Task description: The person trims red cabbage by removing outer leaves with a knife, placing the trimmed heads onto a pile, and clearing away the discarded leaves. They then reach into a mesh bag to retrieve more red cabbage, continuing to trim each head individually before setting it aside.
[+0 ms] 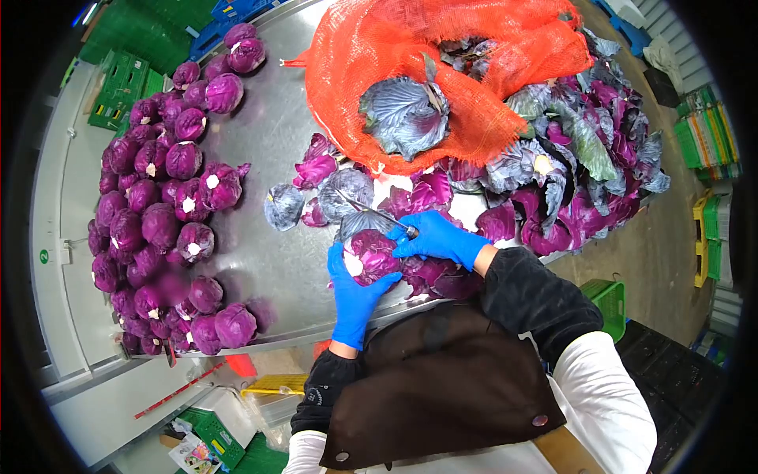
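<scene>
Purple cabbage (371, 257) sits in your left hand (353, 294). The blue-gloved fingers curl around its near side and underneath, and the pale cut stem is turned towards your palm. Your right hand (439, 238) is closed around the handle of a knife (377, 212). Its thin blade runs out past your fingertips, up and to the left, above the head. The right fingers rest just against the top of the cabbage. Both grips are snug, with neither hand spread.

Judging by how things lie, you look well into the job but not near its end. Well off to the left of your left fingers, a large heap of trimmed heads (158, 213) covers that end of the steel table (276, 126). They are tight, round and glossy, and many show white cut stems. Just beyond your fingertips lie a few stripped outer leaves (316, 170). A much bigger bank of discarded leaves (584, 158) is piled to the right of your right hand.

Beyond the knife tip, the orange net sack (442, 71) lies open with at least one dull, grey-leaved head (404, 114) showing in its mouth. I cannot tell how many more are inside. The head in your hand looks mostly clean, so I would guess only a last leaf or the stem is left to trim on it.
</scene>
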Motion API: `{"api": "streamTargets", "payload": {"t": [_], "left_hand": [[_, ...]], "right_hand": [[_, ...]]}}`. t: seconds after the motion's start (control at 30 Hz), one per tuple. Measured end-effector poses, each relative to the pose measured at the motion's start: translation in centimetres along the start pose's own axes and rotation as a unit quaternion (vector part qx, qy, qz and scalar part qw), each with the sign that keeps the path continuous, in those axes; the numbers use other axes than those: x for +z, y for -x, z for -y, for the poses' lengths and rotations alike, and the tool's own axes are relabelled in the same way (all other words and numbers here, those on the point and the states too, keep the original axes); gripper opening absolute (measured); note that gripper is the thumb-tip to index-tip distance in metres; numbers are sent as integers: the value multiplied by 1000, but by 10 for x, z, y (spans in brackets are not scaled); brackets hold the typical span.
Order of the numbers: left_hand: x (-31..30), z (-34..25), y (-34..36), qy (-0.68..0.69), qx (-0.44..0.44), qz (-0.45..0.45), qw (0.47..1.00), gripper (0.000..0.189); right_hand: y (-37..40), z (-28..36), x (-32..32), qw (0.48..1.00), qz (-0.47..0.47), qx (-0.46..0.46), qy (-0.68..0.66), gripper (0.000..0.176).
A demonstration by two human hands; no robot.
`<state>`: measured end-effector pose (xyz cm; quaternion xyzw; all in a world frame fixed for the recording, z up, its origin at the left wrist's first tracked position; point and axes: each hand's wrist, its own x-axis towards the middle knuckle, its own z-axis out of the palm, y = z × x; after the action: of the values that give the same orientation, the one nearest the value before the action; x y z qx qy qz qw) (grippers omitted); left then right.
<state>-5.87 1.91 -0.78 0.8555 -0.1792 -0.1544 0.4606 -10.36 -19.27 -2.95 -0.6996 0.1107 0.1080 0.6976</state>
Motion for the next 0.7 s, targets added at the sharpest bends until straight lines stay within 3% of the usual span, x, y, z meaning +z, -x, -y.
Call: {"api": "streamTargets", "payload": {"t": [0.1, 0.17, 0.27, 0.3, 0.33, 0.4, 0.47, 0.5, 0.53, 0.6, 0.63, 0.67, 0.7], "left_hand": [[-2, -3, 1, 13, 1, 10, 1000, 111], [0, -1, 2, 8, 11, 4, 1000, 109], [-4, 14, 3, 52, -12, -20, 998, 106], [-11, 18, 3, 111, -25, -3, 994, 102], [-18, 22, 4, 168, -38, 15, 985, 99], [-26, 29, 7, 229, -66, 9, 971, 95], [-34, 31, 9, 464, -138, 12, 875, 97], [-40, 23, 9, 499, -154, 22, 853, 96], [-44, 17, 8, 501, -154, 21, 852, 96], [-49, 8, 3, 413, -113, 50, 902, 97], [-49, 4, 1, 412, -113, 51, 903, 97], [-48, 0, -4, 308, -62, 62, 947, 99], [-46, -3, -7, 200, -10, 72, 977, 100]], "right_hand": [[7, 17, 8, 997, 0, -20, 77, 36], [14, 36, 20, 922, -63, -84, 373, 32], [13, 33, 24, 941, -103, -37, 320, 29], [15, 34, 19, 972, -115, -71, 192, 22], [17, 31, 15, 972, -114, -71, 190, 22], [17, 26, 1, 991, -124, 46, -25, 15], [20, 11, -24, 973, -205, 18, 107, 14], [24, 17, -35, 917, -258, 24, 302, 18], [22, 27, -41, 857, -238, 84, 450, 23], [26, 56, -21, 920, -246, -109, 285, 29], [27, 71, -1, 934, -214, -144, 249, 34], [24, 82, 17, 943, -183, -180, 213, 39], [21, 83, 28, 949, -120, -149, 250, 41]]}}
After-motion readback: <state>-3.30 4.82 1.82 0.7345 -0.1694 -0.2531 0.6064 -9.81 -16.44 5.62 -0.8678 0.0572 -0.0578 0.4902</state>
